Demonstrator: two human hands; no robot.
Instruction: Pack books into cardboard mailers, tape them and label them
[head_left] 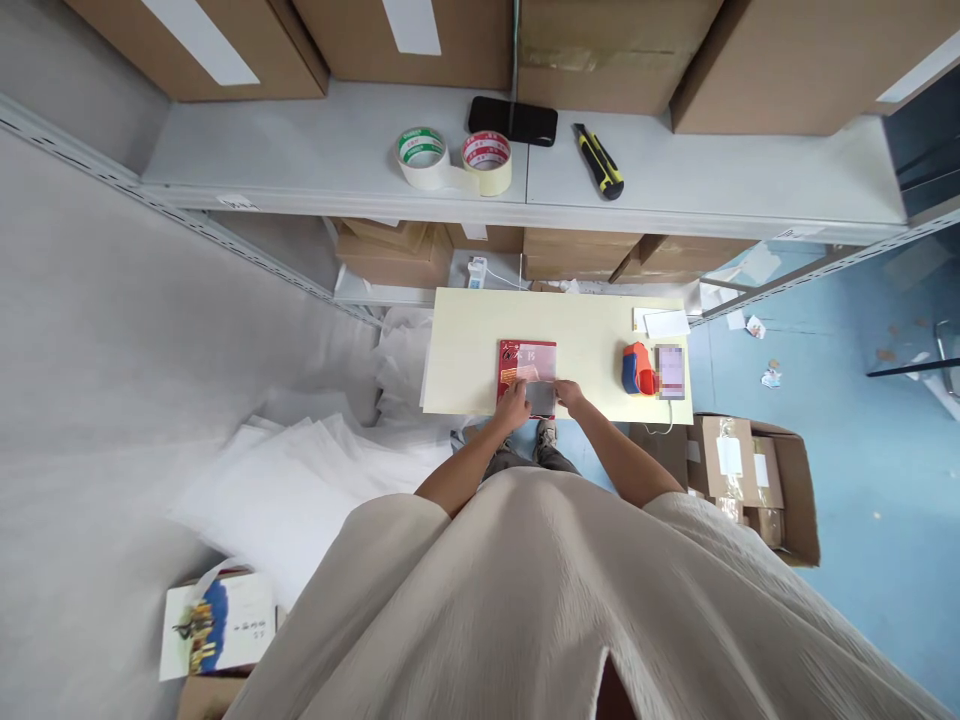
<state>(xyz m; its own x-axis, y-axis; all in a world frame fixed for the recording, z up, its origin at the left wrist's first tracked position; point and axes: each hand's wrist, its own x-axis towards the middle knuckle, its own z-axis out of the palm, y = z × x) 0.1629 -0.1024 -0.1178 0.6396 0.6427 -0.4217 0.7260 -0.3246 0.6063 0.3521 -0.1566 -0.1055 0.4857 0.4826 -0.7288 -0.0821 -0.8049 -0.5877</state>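
A red book (508,362) with pale lettering lies on the cream-coloured table, close to its front edge. Over its lower part is a flat grey rectangular piece (540,396), whose kind I cannot make out. My left hand (513,405) grips this piece at its left edge, with fingertips over the book's cover. At the opposite edge, my right hand (568,394) has its fingers closed on the piece's upper right corner. Parts of the book's lower half are hidden by the piece and my left hand.
The table (465,340) also bears a red-and-blue tape dispenser (636,368), a phone (670,372) and white slips (666,324). Above, a shelf (300,150) holds tape rolls (486,165), a utility knife (598,162) and cartons. White packing sheets (322,480) lie left; an open carton (799,500) stands right.
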